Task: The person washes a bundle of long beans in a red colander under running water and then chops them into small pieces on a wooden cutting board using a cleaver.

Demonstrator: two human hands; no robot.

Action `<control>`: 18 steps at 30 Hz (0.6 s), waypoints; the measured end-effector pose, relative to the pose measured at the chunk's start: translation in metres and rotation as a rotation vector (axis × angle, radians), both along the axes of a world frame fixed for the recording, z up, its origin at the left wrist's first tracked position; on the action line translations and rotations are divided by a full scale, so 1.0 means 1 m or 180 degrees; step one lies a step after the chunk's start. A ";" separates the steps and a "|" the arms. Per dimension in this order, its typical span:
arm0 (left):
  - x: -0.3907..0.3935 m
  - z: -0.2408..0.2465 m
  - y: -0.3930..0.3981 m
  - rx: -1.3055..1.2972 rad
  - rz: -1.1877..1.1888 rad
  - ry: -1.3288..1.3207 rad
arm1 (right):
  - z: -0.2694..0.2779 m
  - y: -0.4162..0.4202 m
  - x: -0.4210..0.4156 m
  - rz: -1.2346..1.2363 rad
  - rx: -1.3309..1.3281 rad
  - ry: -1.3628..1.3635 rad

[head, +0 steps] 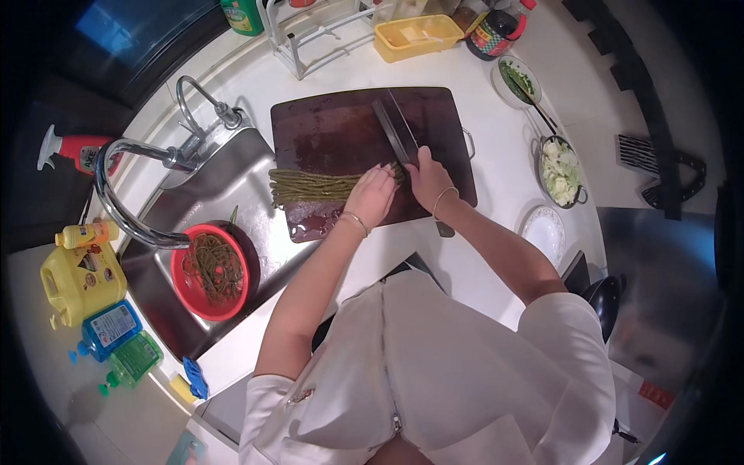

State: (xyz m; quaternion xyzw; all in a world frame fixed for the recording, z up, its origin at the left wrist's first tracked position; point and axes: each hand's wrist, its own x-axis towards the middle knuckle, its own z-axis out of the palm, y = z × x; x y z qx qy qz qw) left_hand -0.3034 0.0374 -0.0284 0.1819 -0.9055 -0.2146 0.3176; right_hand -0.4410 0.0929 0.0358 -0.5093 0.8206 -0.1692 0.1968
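On a dark cutting board (343, 128) lies a bundle of long green beans (314, 187), laid side by side with one end over the board's left edge. My left hand (373, 195) presses on the beans near their right end, fingers closed around the bundle. My right hand (429, 180) grips a kitchen cleaver (396, 131), whose blade points up and left, just right of the bean ends. The cleaver's handle is mostly hidden in my fist. In the sink at the left, a red bowl (178, 290) holds more long beans (215, 267).
A steel sink (270, 256) with a curved faucet (116, 203) adjoins the board's left side. At the right stand a bowl of chopped greens (517, 78) with chopsticks, a dish of cut cabbage (559, 171) and a plate (543, 235). A yellow basket (415, 43) stands behind the board.
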 end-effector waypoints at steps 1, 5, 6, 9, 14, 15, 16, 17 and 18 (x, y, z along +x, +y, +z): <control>0.000 0.003 -0.001 -0.0046 -0.0033 -0.0001 | 0.001 0.002 -0.003 -0.0009 -0.0065 -0.0020; 0.002 0.007 0.000 -0.0030 -0.0008 0.0137 | 0.008 0.014 -0.001 0.0132 -0.0367 -0.0085; 0.001 0.005 -0.001 0.0019 -0.0045 0.0171 | 0.008 0.015 -0.001 0.0183 -0.0482 -0.0078; 0.000 0.003 -0.001 0.0069 -0.0060 0.0217 | 0.007 0.016 0.000 0.0229 -0.0320 -0.0023; 0.001 0.000 0.000 0.0175 -0.0044 0.0156 | 0.019 0.007 0.002 0.0274 0.0311 0.0008; 0.002 0.001 0.001 0.0213 -0.0061 0.0143 | 0.022 0.003 0.003 0.0327 0.0435 0.0039; 0.002 0.002 0.001 0.0253 -0.0076 0.0131 | 0.023 0.000 0.003 0.0381 0.0560 0.0070; 0.001 0.002 0.001 0.0282 -0.0091 0.0133 | 0.021 -0.003 0.005 0.0335 0.0472 0.0092; 0.002 0.003 0.000 0.0318 -0.0092 0.0120 | 0.016 -0.005 0.009 0.0302 0.0390 0.0099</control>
